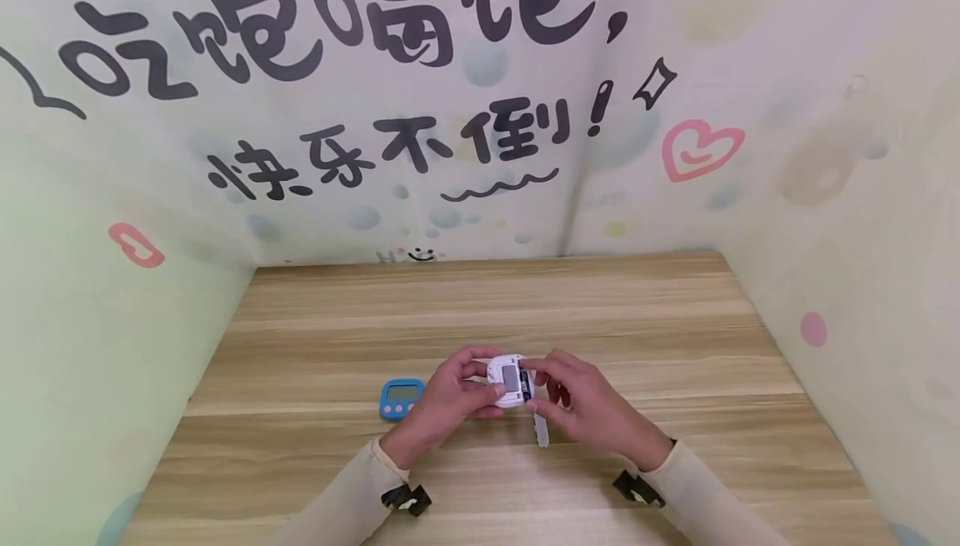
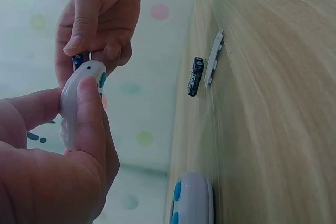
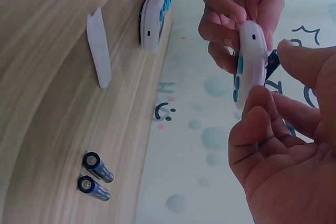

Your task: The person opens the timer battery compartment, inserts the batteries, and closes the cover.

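A small white timer [image 1: 509, 380] is held above the table between both hands, back side up. My left hand [image 1: 480, 381] grips its left edge, thumb and fingers curled round the casing [image 2: 79, 100]. My right hand [image 1: 540, 376] pinches a dark blue battery [image 2: 77, 60] against the timer's right end [image 3: 251, 61]. The battery tip [image 3: 272, 64] shows just behind the casing. On the table under the right hand lies a white battery cover [image 1: 541, 429].
A blue timer [image 1: 401, 398] lies face up on the wooden table [image 1: 480, 313], left of the hands. Two loose batteries [image 3: 96, 177] lie on the wood near the cover [image 3: 98, 45]. Printed walls close in the table on three sides.
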Demonstrator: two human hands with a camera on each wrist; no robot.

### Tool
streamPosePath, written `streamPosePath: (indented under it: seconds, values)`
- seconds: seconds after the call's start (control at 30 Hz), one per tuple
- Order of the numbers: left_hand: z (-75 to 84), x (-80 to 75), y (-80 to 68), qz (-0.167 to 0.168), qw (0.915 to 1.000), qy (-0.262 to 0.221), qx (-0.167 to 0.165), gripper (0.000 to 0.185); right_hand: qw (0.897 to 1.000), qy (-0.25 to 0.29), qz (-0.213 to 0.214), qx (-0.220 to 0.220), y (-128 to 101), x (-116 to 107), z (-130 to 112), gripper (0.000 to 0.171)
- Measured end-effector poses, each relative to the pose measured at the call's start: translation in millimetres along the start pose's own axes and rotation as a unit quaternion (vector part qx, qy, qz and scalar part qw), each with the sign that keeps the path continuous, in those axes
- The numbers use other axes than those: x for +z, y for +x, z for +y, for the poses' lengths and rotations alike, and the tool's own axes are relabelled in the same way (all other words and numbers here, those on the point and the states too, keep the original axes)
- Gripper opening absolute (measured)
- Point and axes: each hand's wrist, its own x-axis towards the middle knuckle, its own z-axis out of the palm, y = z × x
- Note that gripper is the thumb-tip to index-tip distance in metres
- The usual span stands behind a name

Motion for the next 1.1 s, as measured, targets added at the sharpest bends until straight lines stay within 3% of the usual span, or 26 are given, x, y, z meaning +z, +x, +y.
streamPosePath:
  seconds: [0.37,0.53,1.1]
  values:
    - [-1.3,2.2,-0.8,-0.032,0.9995,0.004,-0.003,0.055,0.998,0.053,-0.026,0.03,2.1,-4.6,6.2,0.062]
    - [-2.1,4.4,-1.2,-0.047,0.9989,-0.006,-0.004,0.055,0.996,0.067,-0.039,0.037,1.4,-5.0,9.9,0.06]
    - [-3.8,2.3,-3.1,-0.05,0.9986,0.015,-0.003,0.053,0.994,0.098,-0.04,0.037,1.7,-1.0,14.3,0.048]
